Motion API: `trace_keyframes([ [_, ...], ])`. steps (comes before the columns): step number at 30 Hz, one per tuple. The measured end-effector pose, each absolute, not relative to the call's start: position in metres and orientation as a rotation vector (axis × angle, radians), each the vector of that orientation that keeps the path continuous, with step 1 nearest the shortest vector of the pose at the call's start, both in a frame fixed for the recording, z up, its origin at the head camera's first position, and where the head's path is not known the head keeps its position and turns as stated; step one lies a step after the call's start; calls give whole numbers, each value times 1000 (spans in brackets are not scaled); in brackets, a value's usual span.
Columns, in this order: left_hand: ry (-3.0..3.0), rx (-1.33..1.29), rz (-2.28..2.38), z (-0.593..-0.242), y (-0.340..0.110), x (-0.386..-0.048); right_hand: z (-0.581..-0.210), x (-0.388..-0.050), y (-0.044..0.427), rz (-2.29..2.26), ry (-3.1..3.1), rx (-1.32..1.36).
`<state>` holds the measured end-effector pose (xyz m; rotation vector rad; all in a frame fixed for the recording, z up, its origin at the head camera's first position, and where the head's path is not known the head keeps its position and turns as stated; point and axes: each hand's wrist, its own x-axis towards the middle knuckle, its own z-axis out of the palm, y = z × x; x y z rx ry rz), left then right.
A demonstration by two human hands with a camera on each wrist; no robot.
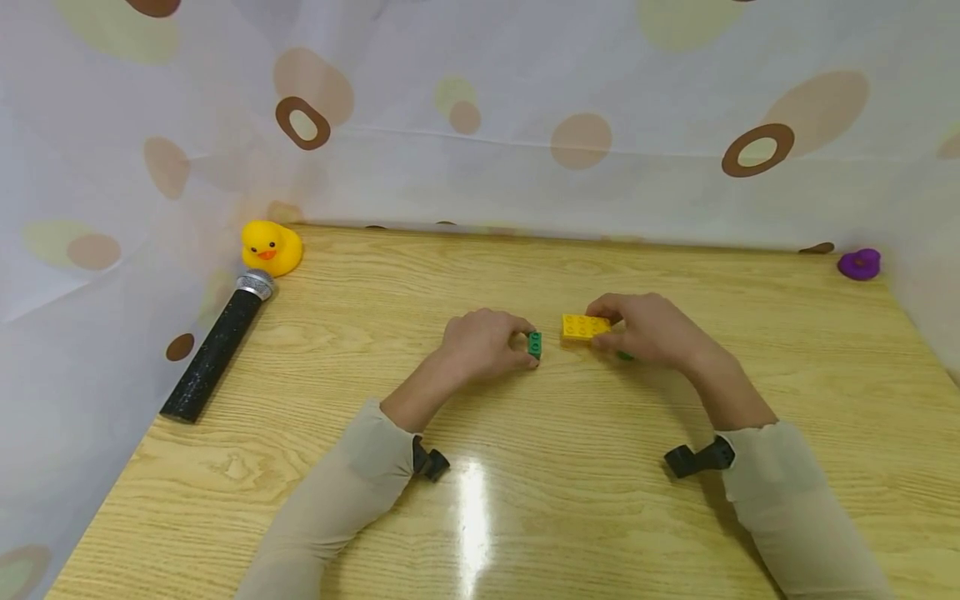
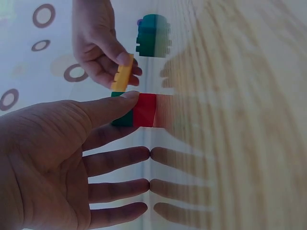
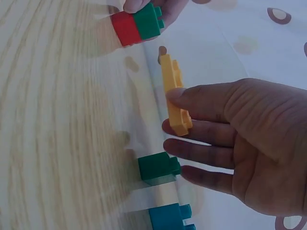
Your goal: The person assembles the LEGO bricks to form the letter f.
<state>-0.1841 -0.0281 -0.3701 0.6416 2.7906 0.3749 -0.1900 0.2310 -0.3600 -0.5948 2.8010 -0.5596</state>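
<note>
My left hand (image 1: 483, 343) pinches a green toy brick (image 1: 535, 344) between thumb and finger. Under that brick sits a red brick (image 2: 145, 110), joined to it and at the tabletop; the head view hides it. Just to the right, my right hand (image 1: 654, 332) holds a flat yellow brick (image 1: 579, 327) by its right end, studs up and raised over the table. The two held pieces are apart. Below the right hand, a second green brick (image 3: 154, 168) and a teal brick (image 3: 165, 218) stand on the table, mostly covered by that hand in the head view.
A black microphone (image 1: 217, 354) lies along the table's left edge, its silver head by a yellow rubber duck (image 1: 272, 248). At the far right corner is a small purple duck (image 1: 860, 264). A spotted cloth (image 1: 517, 192) hangs behind the wooden table (image 1: 570, 500).
</note>
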Motion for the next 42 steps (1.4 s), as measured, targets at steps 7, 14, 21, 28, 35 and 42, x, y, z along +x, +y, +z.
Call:
trace_keyframes([
  [7, 2796, 634, 377, -370, -27, -184, -353, -187, 227, -651, 2848, -687],
  [14, 2794, 622, 361, -369, -27, -184, -350, -183, 221, -667, 2870, -771],
  [21, 2792, 601, 349, -369, -27, -184, -352, -182, 216, -686, 2884, -804],
  [28, 2771, 590, 358, -370, -28, -185, -354, -181, 210, -718, 2859, -844],
  [35, 2769, 576, 360, -371, -28, -185, -359, -181, 204, -720, 2822, -834],
  [42, 2773, 577, 388, -372, -28, -185, -362, -178, 200, -718, 2797, -825],
])
